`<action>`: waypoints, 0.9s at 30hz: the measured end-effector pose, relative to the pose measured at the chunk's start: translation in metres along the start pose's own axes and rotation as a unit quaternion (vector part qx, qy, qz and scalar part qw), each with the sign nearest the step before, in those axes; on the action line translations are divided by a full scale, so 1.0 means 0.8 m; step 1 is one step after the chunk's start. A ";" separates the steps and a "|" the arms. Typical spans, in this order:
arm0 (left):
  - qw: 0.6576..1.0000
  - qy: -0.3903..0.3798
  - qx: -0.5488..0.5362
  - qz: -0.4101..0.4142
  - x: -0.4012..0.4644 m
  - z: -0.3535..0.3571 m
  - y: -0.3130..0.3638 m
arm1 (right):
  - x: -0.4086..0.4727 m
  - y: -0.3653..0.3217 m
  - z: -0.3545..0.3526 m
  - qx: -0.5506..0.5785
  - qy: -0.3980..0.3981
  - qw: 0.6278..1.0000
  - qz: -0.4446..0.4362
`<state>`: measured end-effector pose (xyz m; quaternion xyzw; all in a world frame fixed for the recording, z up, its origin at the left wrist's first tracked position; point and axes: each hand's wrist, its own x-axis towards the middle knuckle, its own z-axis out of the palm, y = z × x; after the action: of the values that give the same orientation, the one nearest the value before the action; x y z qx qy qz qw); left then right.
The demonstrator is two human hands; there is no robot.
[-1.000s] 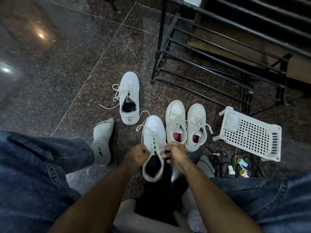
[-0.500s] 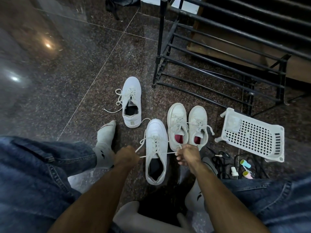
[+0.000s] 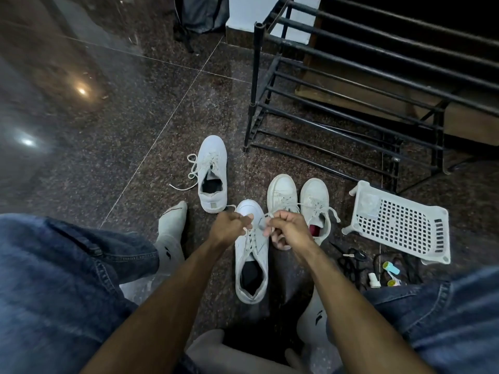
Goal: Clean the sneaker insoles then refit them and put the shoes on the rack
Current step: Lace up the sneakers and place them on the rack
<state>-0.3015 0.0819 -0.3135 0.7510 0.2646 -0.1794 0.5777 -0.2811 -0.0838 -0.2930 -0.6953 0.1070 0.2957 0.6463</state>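
A white sneaker [image 3: 251,265] with a dark insole stands on the floor between my knees, toe pointing away. My left hand [image 3: 229,228] and my right hand [image 3: 289,228] hover above its toe end, each pinching one of its laces [image 3: 249,233], fingers curled and close together. Its mate, a white sneaker [image 3: 212,174] with loose laces, lies further off to the left. A second pair of white sneakers [image 3: 298,201] with red insoles stands to the right, partly hidden behind my right hand. The black metal shoe rack [image 3: 351,103] rises at the back right.
A white perforated plastic basket [image 3: 399,225] lies tipped on the floor at right. Near it are black cords, scissors [image 3: 348,255] and small bottles [image 3: 383,276]. My socked feet and jeans-clad legs flank the sneaker. A dark bag [image 3: 202,12] sits at the far wall.
My hands had pulled the laces out wide to either side; they have now come together above the sneaker's toe end, still holding the laces. The camera has tilted up.
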 end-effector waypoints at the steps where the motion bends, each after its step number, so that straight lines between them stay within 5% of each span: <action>1: 0.999 -0.020 -0.032 -0.001 -0.003 0.001 0.008 | -0.001 -0.010 0.001 -0.006 -0.001 1.000 -0.027; 9: 0.970 -0.227 -0.070 -0.054 -0.038 0.019 0.039 | -0.010 -0.057 0.002 0.033 -0.017 0.992 -0.119; 15: 0.973 -0.222 -0.023 0.055 -0.041 0.014 0.066 | 0.003 -0.026 -0.008 -0.021 0.060 0.998 0.015; 20: 0.960 -0.239 -0.038 0.140 -0.049 0.002 0.082 | -0.002 0.000 0.000 -0.199 -0.051 0.964 0.168; 27: 0.932 -0.313 -0.056 0.173 -0.058 0.011 0.098 | 0.011 -0.013 -0.023 -0.173 -0.183 0.935 0.249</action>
<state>-0.2908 0.0496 -0.2289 0.6570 -0.0537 -0.2878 0.6948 -0.2639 -0.0983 -0.2893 -0.6816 0.1036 0.5830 0.4299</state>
